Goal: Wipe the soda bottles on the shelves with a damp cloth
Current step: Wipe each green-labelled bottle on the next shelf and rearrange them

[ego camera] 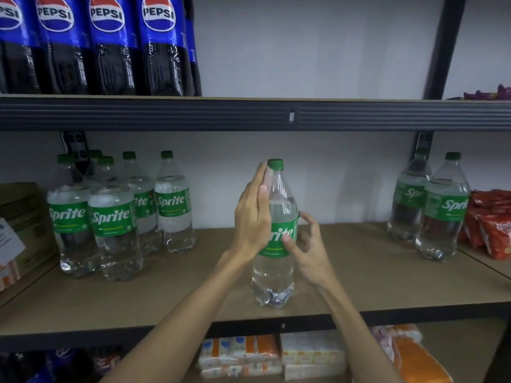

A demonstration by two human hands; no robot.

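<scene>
Left-hand fingers (262, 178) are straight and closed together, laid flat against the neck and shoulder of the Sprite bottle (273, 275) on its 9 o'clock side, tips just below the green cap (275, 164); the left hand (253, 214) presses and does not wrap; right thumb (287, 240) sits on the green label band, with the index finger curled to the band's 3 o'clock edge and the remaining fingers loosely curled, apart from the plastic; the right hand (307, 250) thus pinches the bottle lightly at mid-height; the bottle stands upright near the front of the middle shelf board (345, 272), well apart from other stock; no cloth is visible in either hand, so the step in hand is judged to be steadying or positioning the bottle; for a good wipe, fetch the damp cloth, anchor the bottle with the right hand at the label, draw the cloth from cap to base, and rotate the bottle to cover all sides; avoid pushing high on the neck, which could tip it; a Sprite group (119, 217) stands at 9 o'clock, a Sprite pair (437, 211) at 3 o'clock, Pepsi bottles (110, 45) at 11 o'clock on the shelf above, snack bags (492, 230) at the far 3 o'clock edge.
</scene>
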